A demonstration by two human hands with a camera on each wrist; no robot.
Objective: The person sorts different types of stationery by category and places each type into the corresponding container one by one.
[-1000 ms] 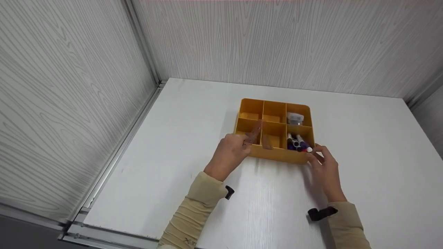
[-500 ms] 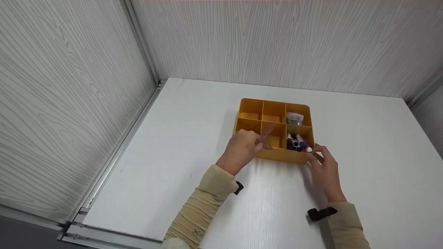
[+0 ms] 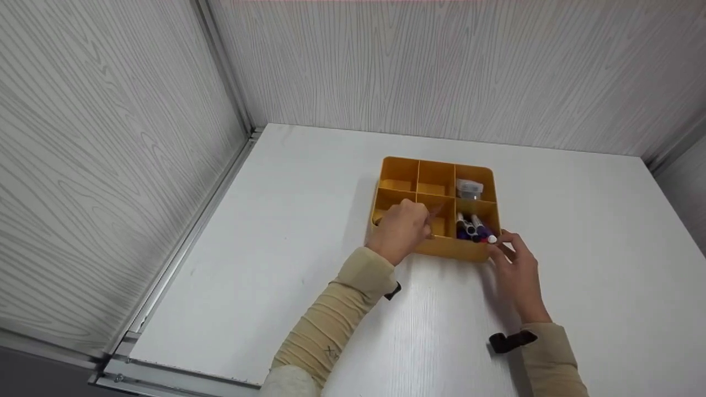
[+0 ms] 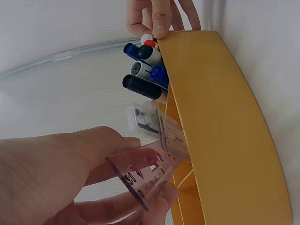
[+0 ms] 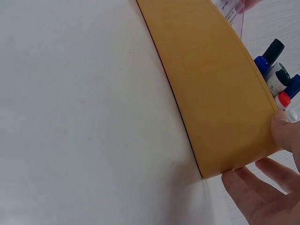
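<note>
My left hand [image 3: 401, 231] is over the front of the yellow six-compartment organizer box [image 3: 452, 249]. In the left wrist view its thumb and fingers pinch a clear pink stencil ruler [image 4: 145, 171], the far end of which dips into the box. Beside that ruler a second clear plastic piece [image 4: 173, 136] with printed marks sticks up from the box. My right hand [image 3: 518, 270] grips the front right corner, its thumb [image 5: 283, 126] near the rim and its fingers against the side wall. Several markers [image 3: 471, 227] stand leaning in the front right compartment.
A small clear container [image 3: 469, 189] sits in the back right compartment. The box stands on a white table [image 3: 265, 242], with pale wood-grain panels [image 3: 430, 66] behind and at the sides. Metal rails [image 3: 187, 242] edge the table at the left.
My left hand has moved right and slightly away from me, carrying the pink stencil ruler from the front left compartment to the front middle one. My right hand has stayed at the corner.
</note>
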